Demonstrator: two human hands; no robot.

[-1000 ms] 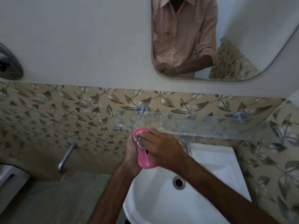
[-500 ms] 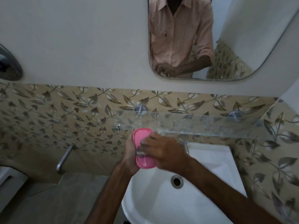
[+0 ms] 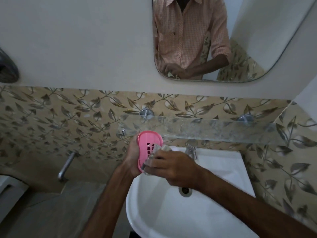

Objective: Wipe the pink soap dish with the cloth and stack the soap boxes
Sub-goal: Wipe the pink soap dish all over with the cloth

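Observation:
My left hand [image 3: 133, 155] grips the pink soap dish [image 3: 145, 143] from behind and holds it on edge above the left rim of the sink, its slotted inside turned to the right. My right hand [image 3: 169, 166] holds a bunched grey patterned cloth [image 3: 160, 149] and presses it against the lower part of the dish's inside. The upper half of the dish and a few of its drain slots show. No soap boxes are in view.
A white sink [image 3: 171, 217] lies below the hands, with a chrome tap [image 3: 192, 150] at its back. A glass shelf [image 3: 214, 130] runs along the leaf-patterned tiles just above. A mirror [image 3: 223, 40] hangs higher up. A metal pipe [image 3: 66, 166] juts from the wall on the left.
My right hand with the cloth has slid from the top of the dish down to its lower part, uncovering the upper half and the slots. The left hand has kept its hold.

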